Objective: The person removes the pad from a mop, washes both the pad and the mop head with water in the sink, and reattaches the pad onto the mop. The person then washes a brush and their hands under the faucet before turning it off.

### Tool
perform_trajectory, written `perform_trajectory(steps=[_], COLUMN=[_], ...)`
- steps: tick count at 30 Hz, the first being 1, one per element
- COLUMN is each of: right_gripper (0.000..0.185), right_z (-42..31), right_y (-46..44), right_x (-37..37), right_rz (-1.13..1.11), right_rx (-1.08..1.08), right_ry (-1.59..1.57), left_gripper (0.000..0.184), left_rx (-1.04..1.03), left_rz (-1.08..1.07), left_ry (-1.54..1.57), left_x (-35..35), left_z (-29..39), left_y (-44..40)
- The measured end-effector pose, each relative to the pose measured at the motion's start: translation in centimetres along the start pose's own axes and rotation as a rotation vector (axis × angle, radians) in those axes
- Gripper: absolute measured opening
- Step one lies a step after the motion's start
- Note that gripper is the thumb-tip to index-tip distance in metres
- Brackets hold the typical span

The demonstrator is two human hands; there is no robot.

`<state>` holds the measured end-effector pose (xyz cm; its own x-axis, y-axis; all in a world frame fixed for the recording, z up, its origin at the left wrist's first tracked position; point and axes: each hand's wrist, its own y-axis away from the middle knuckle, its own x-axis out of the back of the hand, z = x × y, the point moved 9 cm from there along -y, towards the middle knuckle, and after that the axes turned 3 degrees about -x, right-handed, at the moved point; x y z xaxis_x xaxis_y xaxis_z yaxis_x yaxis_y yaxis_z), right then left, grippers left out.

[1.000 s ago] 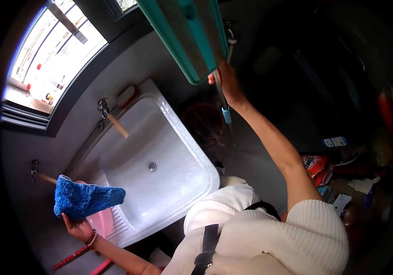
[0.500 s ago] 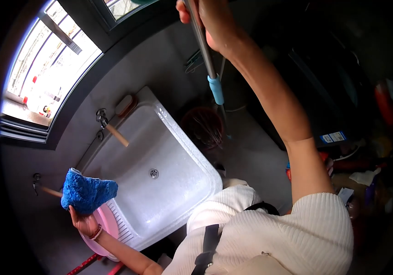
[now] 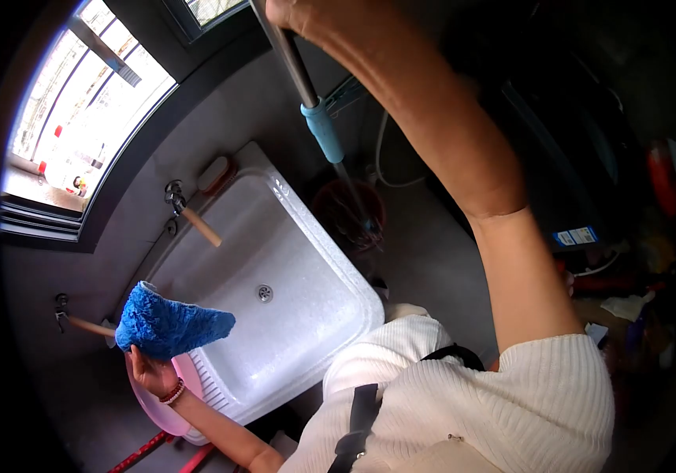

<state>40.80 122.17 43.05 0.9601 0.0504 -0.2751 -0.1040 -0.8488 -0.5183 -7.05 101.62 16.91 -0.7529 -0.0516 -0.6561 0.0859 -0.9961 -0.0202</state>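
Observation:
My left hand [image 3: 151, 372] is closed on a fluffy blue cloth [image 3: 169, 322], which hangs over the left end of the white sink [image 3: 275, 315], above a pink basin [image 3: 153, 402]. My right hand [image 3: 295, 14] is raised at the top edge, partly cut off by the frame, its fingers wrapped round a metal pole [image 3: 295, 67]. Lower on the pole is a light-blue collar [image 3: 322, 132], and its thin lower end slants down toward a dark red bucket [image 3: 365, 213].
Two taps [image 3: 174, 197] with wooden-coloured spouts stick out of the wall. A soap box [image 3: 217, 175] sits on the sink's back corner. Bottles [image 3: 58, 165] stand at the window. Packets and other items lie at the right.
My right hand has risen and moved left with the pole; the green flat head at its top has left the view. My left hand has shifted slightly right with the cloth.

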Motion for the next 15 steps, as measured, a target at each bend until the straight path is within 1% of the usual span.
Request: perform_trajectory(steps=[2, 3, 4, 6, 9, 10, 11, 13, 15], right_gripper=[0.061, 0.068, 0.061, 0.056, 0.063, 0.058, 0.053, 0.054, 0.060], right_z=[1.0, 2.1, 2.9, 4.3, 6.6, 7.3, 7.7, 8.2, 8.5], right_y=[0.6, 1.0, 1.7, 3.3, 4.5, 4.5, 4.4, 3.5, 3.0], right_x=[-0.3, -0.4, -0.1, 0.3, 0.1, -0.4, -1.0, -1.6, -2.2], right_rz=[-0.023, -0.066, -0.033, 0.013, 0.010, -0.032, -0.085, -0.086, -0.111], right_rx=[0.022, -0.025, -0.093, -0.137, -0.022, -0.071, -0.116, -0.124, -0.164], right_ry=[0.112, 0.196, 0.201, 0.200, 0.159, 0.067, -0.022, -0.036, 0.017], left_gripper=[0.032, 0.033, 0.033, 0.035, 0.037, 0.038, 0.039, 0.041, 0.043], left_rx=[-0.016, -0.023, -0.021, -0.025, -0.074, -0.064, -0.080, -0.128, -0.078], left_rz=[0.029, 0.042, 0.046, 0.056, 0.081, 0.051, 0.070, 0.136, 0.111], left_ry=[-0.010, -0.015, -0.029, -0.053, -0.094, -0.081, -0.081, -0.082, -0.033], left_x=[0.6, 0.7, 0.5, 0.0, 1.1, -1.1, -2.1, -3.1, -3.5], left_z=[-0.1, -0.1, -0.3, -0.7, -1.1, -1.6, -1.9, -2.2, -3.2], left_y=[0.1, 0.0, 0.0, 0.1, 0.0, 0.0, -0.1, -0.2, -0.5])
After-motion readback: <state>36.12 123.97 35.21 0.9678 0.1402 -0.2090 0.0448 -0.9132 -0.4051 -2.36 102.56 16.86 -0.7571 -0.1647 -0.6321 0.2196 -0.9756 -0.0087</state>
